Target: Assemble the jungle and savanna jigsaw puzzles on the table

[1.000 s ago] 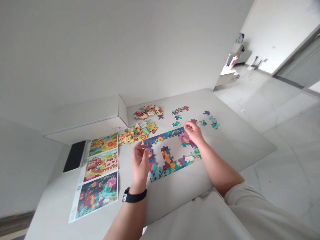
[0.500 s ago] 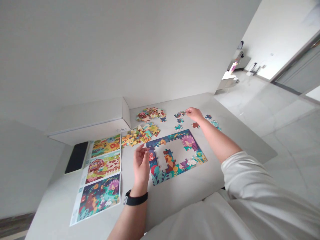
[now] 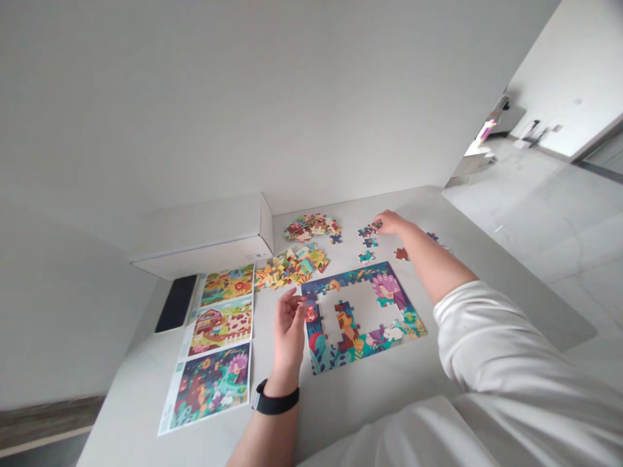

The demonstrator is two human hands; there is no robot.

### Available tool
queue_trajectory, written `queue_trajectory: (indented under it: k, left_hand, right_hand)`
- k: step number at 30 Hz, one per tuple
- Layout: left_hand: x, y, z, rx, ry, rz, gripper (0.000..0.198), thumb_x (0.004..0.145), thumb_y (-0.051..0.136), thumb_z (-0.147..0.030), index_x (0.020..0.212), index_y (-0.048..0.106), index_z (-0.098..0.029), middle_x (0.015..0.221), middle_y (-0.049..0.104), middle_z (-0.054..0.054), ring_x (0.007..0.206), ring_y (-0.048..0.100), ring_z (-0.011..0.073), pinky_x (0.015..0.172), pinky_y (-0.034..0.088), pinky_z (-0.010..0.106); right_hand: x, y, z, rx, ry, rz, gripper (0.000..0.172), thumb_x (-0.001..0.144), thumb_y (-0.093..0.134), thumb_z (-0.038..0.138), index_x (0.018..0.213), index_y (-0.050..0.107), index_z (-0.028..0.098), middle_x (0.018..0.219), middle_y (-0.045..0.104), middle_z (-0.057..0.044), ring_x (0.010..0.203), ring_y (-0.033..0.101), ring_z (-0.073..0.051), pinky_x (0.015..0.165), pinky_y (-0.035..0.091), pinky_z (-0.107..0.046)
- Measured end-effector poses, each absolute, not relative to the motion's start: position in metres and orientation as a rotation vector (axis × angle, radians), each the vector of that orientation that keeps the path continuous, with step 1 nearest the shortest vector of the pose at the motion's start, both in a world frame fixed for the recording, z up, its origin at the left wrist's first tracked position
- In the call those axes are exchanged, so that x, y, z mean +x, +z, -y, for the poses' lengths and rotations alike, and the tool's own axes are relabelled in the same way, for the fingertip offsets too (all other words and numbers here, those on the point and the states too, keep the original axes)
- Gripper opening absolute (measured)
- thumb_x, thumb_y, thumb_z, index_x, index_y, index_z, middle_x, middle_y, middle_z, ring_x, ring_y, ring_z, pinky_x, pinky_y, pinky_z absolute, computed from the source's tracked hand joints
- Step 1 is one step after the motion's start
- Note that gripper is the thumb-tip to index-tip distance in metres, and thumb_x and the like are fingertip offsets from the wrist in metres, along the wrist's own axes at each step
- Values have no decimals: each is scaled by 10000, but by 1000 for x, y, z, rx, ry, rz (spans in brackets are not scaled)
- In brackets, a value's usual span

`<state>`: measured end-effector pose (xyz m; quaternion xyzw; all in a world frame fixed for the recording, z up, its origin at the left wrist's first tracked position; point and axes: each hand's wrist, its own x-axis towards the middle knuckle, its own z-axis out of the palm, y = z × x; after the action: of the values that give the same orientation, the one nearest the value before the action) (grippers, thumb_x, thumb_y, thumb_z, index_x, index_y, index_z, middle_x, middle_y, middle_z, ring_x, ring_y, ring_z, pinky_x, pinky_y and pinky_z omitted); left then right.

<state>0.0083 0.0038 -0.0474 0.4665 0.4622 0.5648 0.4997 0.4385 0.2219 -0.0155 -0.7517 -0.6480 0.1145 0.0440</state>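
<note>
Right hand: my right hand (image 3: 389, 222) is stretched far out, fingertips on the loose pieces (image 3: 368, 231). I cannot tell whether it pinches one or only touches them.
Change, right hand: a second ago it hovered over the puzzle's top right corner. Half a second ago it had already reached this cluster.
Left hand: my left hand (image 3: 288, 324) stays put, half-open with its fingers loosely curled and nothing in it. Its fingertips are at the puzzle's 9 o'clock edge.
Puzzle: the puzzle (image 3: 363, 340) lies flat on the table (image 3: 370, 389), unchanged, its border joined and its middle unfilled.
Loose pieces: they sit at 12 o'clock from the puzzle, with a brown piece (image 3: 402, 253) just beside my forearm.
Piles: two piles of pieces (image 3: 292, 266) lie at 11 o'clock.
Picture sheets: the picture sheets (image 3: 219, 337) lie at 9 o'clock, beyond my left hand.
View: everything sits further right in the view than before.
</note>
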Motion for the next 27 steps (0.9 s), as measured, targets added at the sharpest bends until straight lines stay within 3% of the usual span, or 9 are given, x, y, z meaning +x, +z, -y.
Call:
queue_trajectory:
  k: [3,7,10,14,20,27]
  left_hand:
    - [10,-46,-3,1127,1355,-1104,456,956,810,-490,1326,660,-271,1068,692,36,930,664,163,797,561,259]
    - [14,-44,-2,1167,1349,-1076,441,962,804,-491,1317,664,-269,1067,696,39,925,669,160,793,570,257]
    - [19,-46,0,1266,1352,-1056,424,979,780,-506,1305,667,-259,1058,703,45,912,675,161,789,579,266]
    - [26,-47,4,1502,1292,-1069,353,1020,720,-482,1282,682,-250,1078,719,49,838,664,143,756,572,267]
    - [43,-29,5,1736,1211,-1094,239,1027,677,-427,1120,736,-215,1036,744,67,859,695,156,723,565,253]
    - [80,-13,-13,1706,1023,-1122,339,969,728,-326,1282,683,-203,1057,762,61,744,670,134,647,551,249]
  right_hand:
    - [443,-26,-206,-2173,316,1907,308,788,870,206,1092,820,212,1189,816,-130,1069,758,-291,931,560,-345]
    - [442,-33,-167,-1952,456,1610,183,818,835,302,946,731,223,996,820,-79,938,742,-246,887,552,-353]
    - [432,-26,-130,-1658,657,1391,301,779,864,410,913,658,235,917,796,-47,880,728,-224,867,548,-356]
    - [401,-7,-82,-1356,899,1161,493,710,915,572,966,633,258,964,795,-35,863,716,-217,737,532,-320]
    - [334,-4,-32,-1099,1150,1022,498,696,932,561,976,637,273,1008,798,-22,876,707,-195,725,533,-299]
    - [297,-33,-14,-1157,1280,1060,449,682,909,515,945,638,271,951,779,3,862,712,-195,725,536,-298]
